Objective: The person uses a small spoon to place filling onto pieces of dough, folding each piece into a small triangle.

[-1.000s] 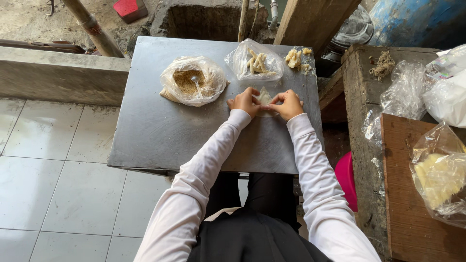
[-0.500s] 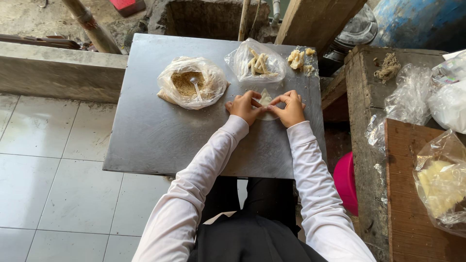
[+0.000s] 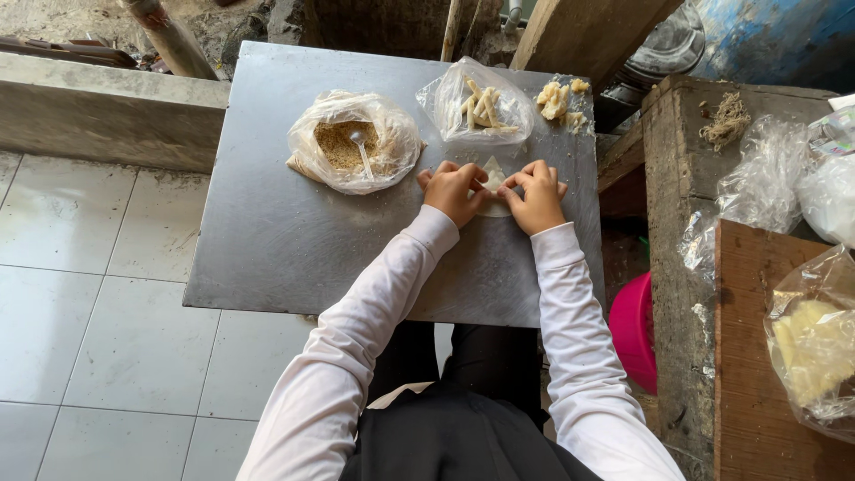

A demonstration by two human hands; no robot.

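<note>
A thin pale dough wrapper (image 3: 492,181) lies on the grey metal table (image 3: 267,240). My left hand (image 3: 452,191) and my right hand (image 3: 535,194) both pinch it, fingertips meeting over its middle, so most of it is hidden. Just beyond my hands sits a clear plastic bag (image 3: 479,109) with several pale rolled sticks. To the left, an open plastic bag of brown crumbly filling (image 3: 349,142) holds a white plastic spoon (image 3: 361,150).
Small dough lumps (image 3: 556,96) lie at the table's far right corner. A wooden bench (image 3: 695,267) on the right carries plastic bags (image 3: 815,338). A pink tub (image 3: 636,330) sits below it. A concrete ledge (image 3: 98,107) runs on the left above a tiled floor.
My hands stay on the wrapper, with the fingers drawn closer together over it. The view has shifted slightly.
</note>
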